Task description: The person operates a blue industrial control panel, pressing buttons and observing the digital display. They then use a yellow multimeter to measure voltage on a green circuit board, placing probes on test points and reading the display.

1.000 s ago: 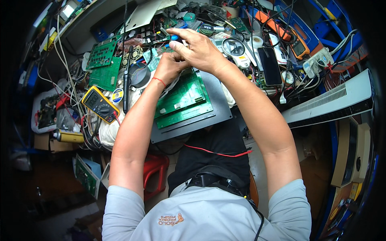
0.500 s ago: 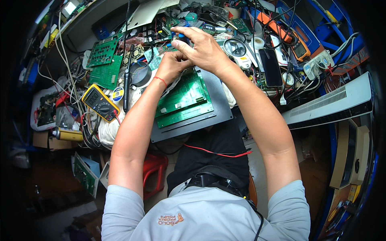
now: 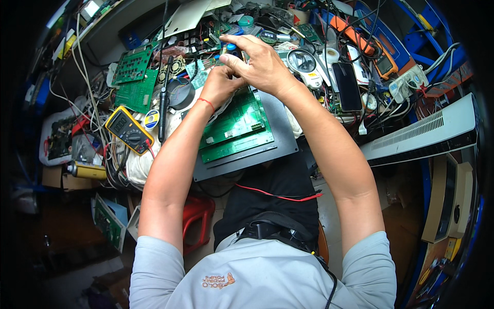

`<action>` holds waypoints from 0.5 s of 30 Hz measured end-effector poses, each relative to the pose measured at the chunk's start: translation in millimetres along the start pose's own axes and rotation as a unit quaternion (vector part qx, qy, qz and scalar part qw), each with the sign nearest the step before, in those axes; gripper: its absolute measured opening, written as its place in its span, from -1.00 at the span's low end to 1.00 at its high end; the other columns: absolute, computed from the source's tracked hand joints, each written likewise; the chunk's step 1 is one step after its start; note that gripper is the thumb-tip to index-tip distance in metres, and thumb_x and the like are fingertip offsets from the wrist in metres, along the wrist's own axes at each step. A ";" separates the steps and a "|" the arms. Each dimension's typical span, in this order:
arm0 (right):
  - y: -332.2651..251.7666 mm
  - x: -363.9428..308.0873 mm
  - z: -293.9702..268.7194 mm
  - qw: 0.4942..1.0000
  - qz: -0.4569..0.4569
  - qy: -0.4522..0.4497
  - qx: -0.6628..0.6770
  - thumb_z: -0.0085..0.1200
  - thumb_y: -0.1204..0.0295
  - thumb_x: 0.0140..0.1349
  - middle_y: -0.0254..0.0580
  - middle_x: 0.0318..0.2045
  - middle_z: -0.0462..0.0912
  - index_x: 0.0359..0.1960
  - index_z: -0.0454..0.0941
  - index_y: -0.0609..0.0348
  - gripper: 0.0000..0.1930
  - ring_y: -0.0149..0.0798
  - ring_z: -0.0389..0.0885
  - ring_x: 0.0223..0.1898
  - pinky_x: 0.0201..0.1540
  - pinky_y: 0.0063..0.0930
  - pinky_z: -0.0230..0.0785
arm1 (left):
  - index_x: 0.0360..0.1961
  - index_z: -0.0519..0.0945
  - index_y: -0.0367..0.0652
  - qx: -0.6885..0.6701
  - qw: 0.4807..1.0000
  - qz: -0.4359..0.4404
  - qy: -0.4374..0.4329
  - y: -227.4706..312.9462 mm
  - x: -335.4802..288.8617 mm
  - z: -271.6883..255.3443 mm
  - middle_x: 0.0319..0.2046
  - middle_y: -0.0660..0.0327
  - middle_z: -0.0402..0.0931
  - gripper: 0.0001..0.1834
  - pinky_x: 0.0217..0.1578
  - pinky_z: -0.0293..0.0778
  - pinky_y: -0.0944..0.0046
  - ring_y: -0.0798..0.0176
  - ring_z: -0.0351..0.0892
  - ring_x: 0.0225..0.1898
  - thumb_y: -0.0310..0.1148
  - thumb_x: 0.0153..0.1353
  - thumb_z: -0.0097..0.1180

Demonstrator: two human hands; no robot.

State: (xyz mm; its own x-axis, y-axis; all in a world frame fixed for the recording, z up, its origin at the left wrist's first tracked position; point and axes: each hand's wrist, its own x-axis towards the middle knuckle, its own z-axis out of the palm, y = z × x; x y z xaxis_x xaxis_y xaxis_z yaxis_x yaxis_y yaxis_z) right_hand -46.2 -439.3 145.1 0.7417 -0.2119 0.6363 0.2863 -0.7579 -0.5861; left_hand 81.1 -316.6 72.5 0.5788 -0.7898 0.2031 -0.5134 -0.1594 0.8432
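Note:
My left hand, with a red string round its wrist, is closed in a pinch above the far edge of a green circuit board. What its fingertips hold is hidden under my other hand. My right hand lies over and beyond the left. Its thumb and forefinger curve around a small blue-topped object, whose lower part is out of sight. The board rests on a flat dark grey panel close in front of me. White wires come out beside my left wrist.
To the left are a yellow multimeter, a black pen-like tool and more green boards. A phone, a magnifier and an orange meter lie right. Dense parts and cables crowd the far bench. Red and black leads cross my lap.
The right fingers have shifted very slightly, and a little more of the blue-topped object shows between thumb and forefinger. My left hand, the board and the panel stay put.

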 end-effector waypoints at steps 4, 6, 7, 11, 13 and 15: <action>2.8 0.7 -1.8 0.999 0.031 -0.018 0.009 0.22 0.21 0.33 0.07 0.08 0.67 0.28 0.56 0.01 -0.51 0.14 0.64 0.11 0.18 -0.10 0.51 | -0.27 0.79 -0.28 0.026 0.999 0.017 -0.022 6.3 -4.7 -3.1 -0.50 0.22 0.69 -0.76 -0.41 0.46 0.32 0.45 0.55 -0.47 -0.28 0.19 0.41; 5.4 3.3 0.1 0.999 0.026 -0.009 0.029 0.20 0.22 0.35 0.05 0.11 0.65 0.30 0.55 -0.03 -0.52 0.14 0.64 0.11 0.17 -0.09 0.52 | -0.27 0.78 -0.30 0.000 0.999 -0.022 -0.047 9.4 -5.9 -4.7 -0.42 0.25 0.73 -0.81 -0.31 0.52 0.32 0.45 0.60 -0.36 -0.37 0.21 0.40; 6.1 2.9 1.5 1.000 0.010 -0.002 0.014 0.18 0.24 0.36 0.04 0.13 0.64 0.30 0.55 -0.04 -0.52 0.14 0.64 0.10 0.16 -0.08 0.53 | -0.27 0.77 -0.31 -0.020 0.998 -0.033 -0.059 10.5 -6.2 -5.1 -0.37 0.27 0.75 -0.84 -0.26 0.54 0.31 0.45 0.63 -0.30 -0.42 0.21 0.40; 7.0 -2.9 6.2 0.998 -0.015 0.040 -0.038 0.25 0.27 0.32 -0.04 0.06 0.62 0.23 0.62 -0.13 -0.58 0.08 0.66 0.03 0.07 -0.07 0.57 | -0.27 0.78 -0.28 0.037 0.998 -0.038 -0.039 16.0 -2.6 -2.5 -0.41 0.22 0.75 -0.77 -0.26 0.54 0.28 0.40 0.64 -0.35 -0.31 0.19 0.43; 8.1 -5.3 1.6 0.998 -0.005 0.033 -0.046 0.30 0.28 0.29 -0.08 -0.01 0.62 0.18 0.66 -0.15 -0.60 0.05 0.67 0.00 0.05 -0.08 0.59 | -0.21 0.80 -0.23 0.115 0.993 -0.011 -0.038 22.1 -3.8 -4.3 -0.38 0.13 0.77 -0.70 -0.24 0.57 0.24 0.32 0.70 -0.35 -0.20 0.18 0.44; 7.1 -5.4 2.8 0.998 -0.013 0.051 -0.031 0.33 0.34 0.26 -0.13 -0.09 0.61 0.12 0.70 -0.15 -0.63 0.00 0.69 -0.06 0.01 -0.14 0.60 | -0.22 0.82 -0.14 0.195 0.979 -0.024 -0.051 30.1 -5.8 -3.7 -0.32 0.08 0.79 -0.65 -0.16 0.62 0.11 0.10 0.76 -0.30 -0.08 0.14 0.43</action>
State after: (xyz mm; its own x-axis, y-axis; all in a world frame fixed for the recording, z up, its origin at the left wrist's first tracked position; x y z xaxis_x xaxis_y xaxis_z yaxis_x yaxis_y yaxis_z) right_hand -46.5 -441.8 136.1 0.6675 -0.2510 0.7010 0.2646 -0.8001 -0.5384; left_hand 64.6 -314.6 98.5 0.5530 -0.8272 0.1001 -0.7006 -0.3965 0.5933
